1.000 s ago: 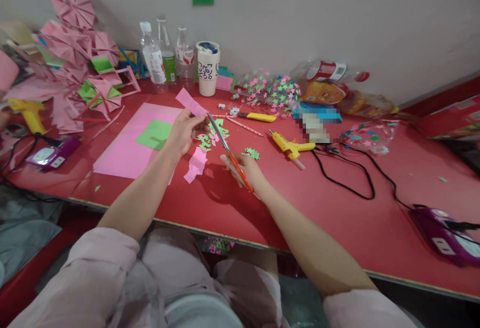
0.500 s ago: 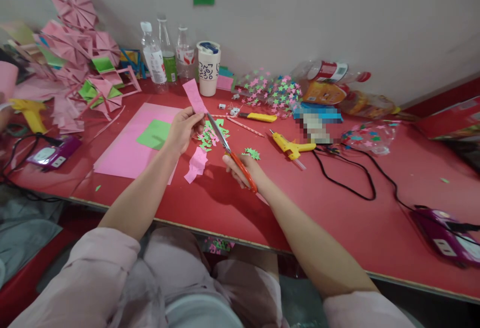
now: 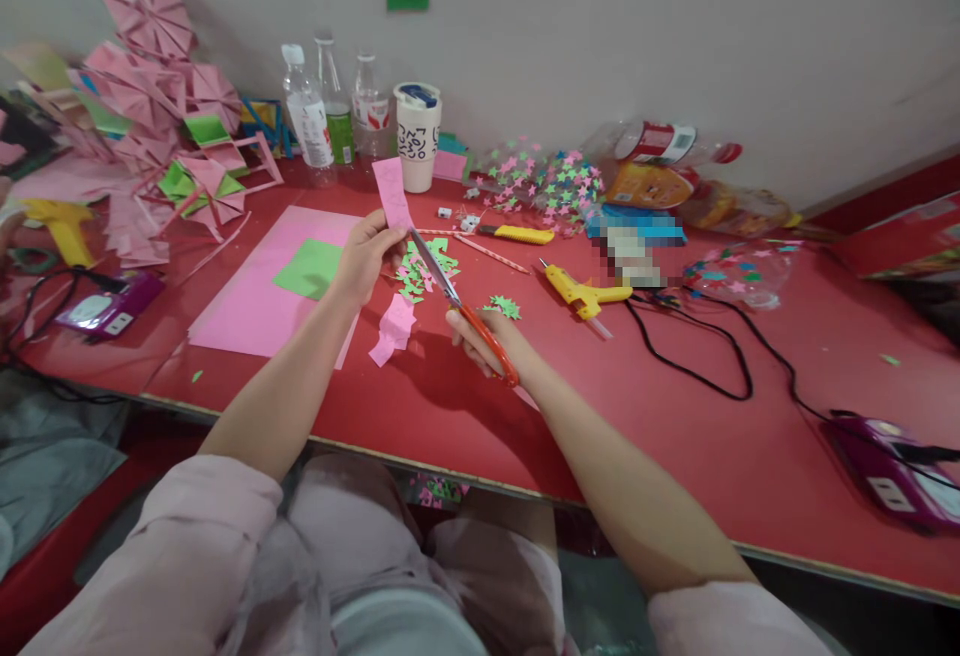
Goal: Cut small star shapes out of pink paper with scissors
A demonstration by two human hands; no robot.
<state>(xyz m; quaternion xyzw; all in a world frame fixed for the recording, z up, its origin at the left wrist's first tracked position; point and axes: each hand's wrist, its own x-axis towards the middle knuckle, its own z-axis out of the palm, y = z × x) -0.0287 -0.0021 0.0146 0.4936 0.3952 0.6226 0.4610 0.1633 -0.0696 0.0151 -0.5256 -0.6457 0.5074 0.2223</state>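
Head view, looking down on a red table point(image 3: 675, 436); left hand point(image 3: 367, 261) pinches the lower end of a pink paper strip point(image 3: 392, 191) between thumb and fingers, the strip standing upright above the table; right hand point(image 3: 487, 336) is closed around the orange handles of the scissors point(image 3: 457, 301), whose blades slant up-left to meet the strip just beside the left thumb; paper scraps point(image 3: 420, 271), pink and green, lie on the table under the blades; a pink offcut point(image 3: 394, 326) lies between the forearms; pink sheet point(image 3: 255, 306) with green square point(image 3: 309, 269) lies left of the hands; yellow glue gun point(image 3: 581, 291) lies to the right.
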